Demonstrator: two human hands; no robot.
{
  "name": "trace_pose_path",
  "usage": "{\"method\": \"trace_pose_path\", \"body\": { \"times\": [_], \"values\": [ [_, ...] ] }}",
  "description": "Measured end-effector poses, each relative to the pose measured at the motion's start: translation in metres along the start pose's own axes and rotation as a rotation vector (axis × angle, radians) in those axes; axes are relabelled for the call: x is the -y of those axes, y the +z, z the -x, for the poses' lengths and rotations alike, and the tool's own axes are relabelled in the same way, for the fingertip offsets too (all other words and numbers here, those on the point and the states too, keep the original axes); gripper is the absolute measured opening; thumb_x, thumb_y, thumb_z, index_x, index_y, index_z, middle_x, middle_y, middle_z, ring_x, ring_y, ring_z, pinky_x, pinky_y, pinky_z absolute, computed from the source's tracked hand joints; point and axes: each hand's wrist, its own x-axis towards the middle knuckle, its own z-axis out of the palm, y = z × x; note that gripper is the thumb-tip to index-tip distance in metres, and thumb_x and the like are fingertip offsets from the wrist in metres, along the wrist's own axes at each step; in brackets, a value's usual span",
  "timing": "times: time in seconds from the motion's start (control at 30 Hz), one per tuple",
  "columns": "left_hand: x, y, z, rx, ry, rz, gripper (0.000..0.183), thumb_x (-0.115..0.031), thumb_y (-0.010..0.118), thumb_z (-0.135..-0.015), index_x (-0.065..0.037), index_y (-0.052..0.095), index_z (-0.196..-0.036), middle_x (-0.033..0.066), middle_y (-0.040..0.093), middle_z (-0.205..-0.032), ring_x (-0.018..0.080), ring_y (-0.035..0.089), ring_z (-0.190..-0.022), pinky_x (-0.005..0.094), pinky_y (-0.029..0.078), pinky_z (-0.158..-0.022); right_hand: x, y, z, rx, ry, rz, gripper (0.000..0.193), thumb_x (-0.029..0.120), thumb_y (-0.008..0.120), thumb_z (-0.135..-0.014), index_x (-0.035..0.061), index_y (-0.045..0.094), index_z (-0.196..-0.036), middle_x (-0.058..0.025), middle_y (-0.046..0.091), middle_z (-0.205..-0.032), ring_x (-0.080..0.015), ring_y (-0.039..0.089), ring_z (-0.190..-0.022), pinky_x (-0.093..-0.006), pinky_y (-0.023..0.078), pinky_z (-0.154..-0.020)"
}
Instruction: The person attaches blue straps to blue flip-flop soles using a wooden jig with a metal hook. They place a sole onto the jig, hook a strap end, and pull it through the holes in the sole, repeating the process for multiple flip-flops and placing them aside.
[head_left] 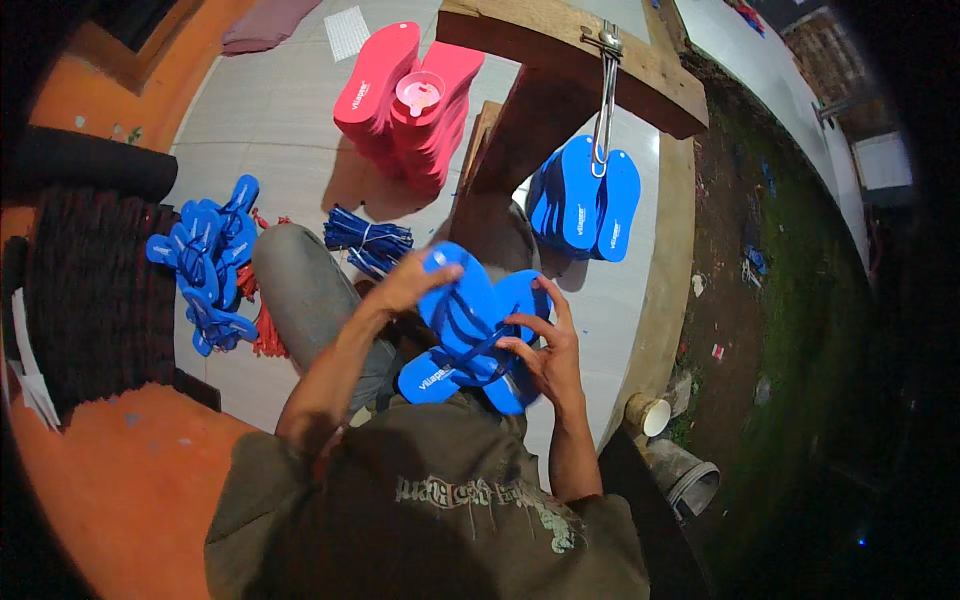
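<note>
Here we are — the blue sandals (462, 312) sit stacked and crossed just above my lap, right between my two hands. My left hand (405, 284) comes in from the left side, closed on the outer edge of the upper sole, thumb laid over its face near the top end. That sole's long axis slants from upper left, up by my left fingers, down toward lower right, so its far end points in under my other wrist's side.

Over on the right, my right hand (553, 352) has its fingers spread and bent, the topmost one at the edge of the right-hand sole (522, 292), the lower ones reaching left toward the dark strap (490, 353). Whether those tips pinch the strap or only rest by it, I can't tell from here.

The strap looks like the thing to watch, I'd judge: it lies to the left of my right fingertips and below them, low across the soles — so the right hand is plainly the nearer one, the left well placed to steady the upper end
</note>
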Motion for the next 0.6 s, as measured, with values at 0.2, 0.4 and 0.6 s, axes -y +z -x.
{"method": "trace_pose_path", "body": {
  "times": [0.2,0.4,0.6],
  "values": [
    [0.002,-0.003,0.049,-0.165,-0.001,0.301,0.037,-0.021,0.065,-0.076,-0.003,0.053,-0.106,0.0037,0.056,-0.098,0.0132,0.054,-0.087,0.0292,0.045,-0.077,-0.006,-0.009,-0.031,0.112,0.129,-0.705,0.031,0.02,0.071,-0.07,0.0065,0.062,-0.096,-0.0083,0.05,-0.117,-0.0211,0.046,-0.11,-0.0322,0.04,-0.088],
    [-0.004,-0.141,0.149,-0.859,0.422,0.991,0.048,-0.036,0.044,-0.087,-0.005,0.042,-0.122,0.0129,0.049,-0.118,0.0295,0.048,-0.104,0.044,0.038,-0.092,-0.156,-0.003,-0.115,-0.44,0.323,0.268,0.045,0.03,0.067,-0.074,0.0042,0.054,-0.109,-0.0154,0.052,-0.112,-0.0299,0.049,-0.101,-0.0369,0.04,-0.086],
    [0.056,-0.244,0.195,-1.684,0.222,-0.456,0.038,-0.022,0.05,-0.086,-0.003,0.045,-0.118,0.0155,0.052,-0.112,0.0228,0.05,-0.1,0.0368,0.04,-0.088,-0.171,0.01,-0.153,-0.293,0.659,0.553,0.067,0.034,0.071,-0.067,0.0047,0.044,-0.12,-0.02,0.04,-0.125,-0.0379,0.039,-0.113,-0.0447,0.036,-0.092]
  ]
}}
